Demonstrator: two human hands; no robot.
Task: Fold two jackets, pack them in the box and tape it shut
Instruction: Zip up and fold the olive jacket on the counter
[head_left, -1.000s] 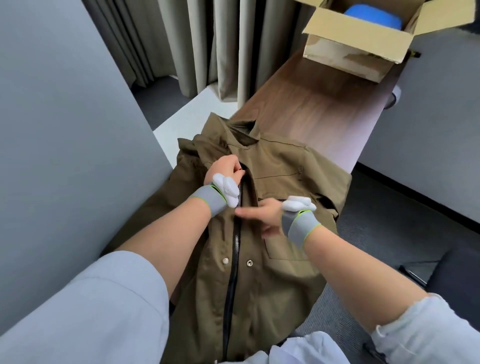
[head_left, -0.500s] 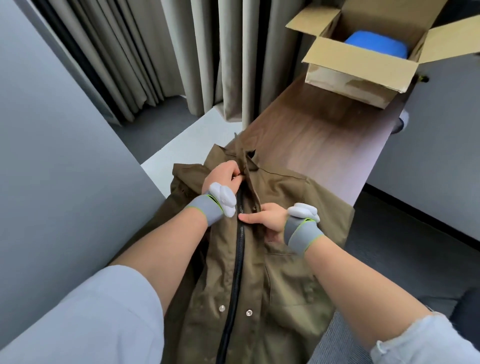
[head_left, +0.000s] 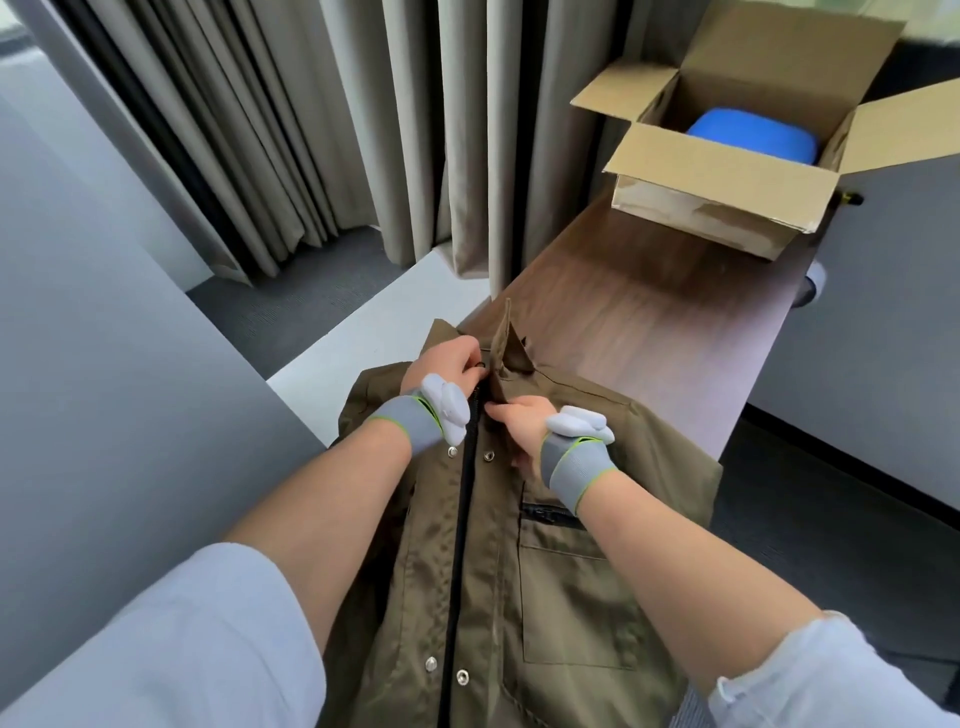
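Olive jacket (head_left: 561, 571) lies collar-away along the tabletop (head_left: 649, 322); my left grip (head_left: 444, 364) pinches the zip (head_left: 462, 519) top, right grip (head_left: 519, 423) clasps fabric just beside.

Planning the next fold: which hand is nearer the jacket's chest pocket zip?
Right. The right hand pinches the jacket front just above the chest pocket zip; the left hand holds the jacket at the main zipper's top, farther up by the collar.
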